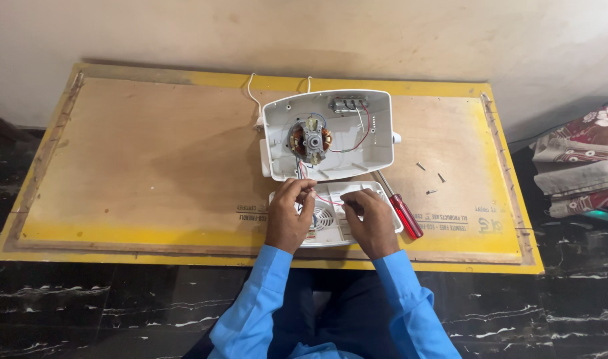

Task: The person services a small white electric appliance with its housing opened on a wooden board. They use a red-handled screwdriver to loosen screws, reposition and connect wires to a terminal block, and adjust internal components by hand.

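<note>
A white plastic appliance housing (377,143) lies open on the board, showing a small motor (310,141) with copper windings and red and white wires. Just in front of it lies the white bottom cover (330,229) with a round vent grille. My left hand (289,216) pinches a thin red wire (325,199) above the cover. My right hand (370,219) holds the other end of the wire over the cover's right side. Both sleeves are light blue.
A red-handled screwdriver (403,213) lies right of my right hand. Three small dark screws (431,178) are scattered farther right. The work lies on a yellow-edged plywood board (151,159) over a dark marble floor. Folded patterned blankets (580,166) sit at the right edge.
</note>
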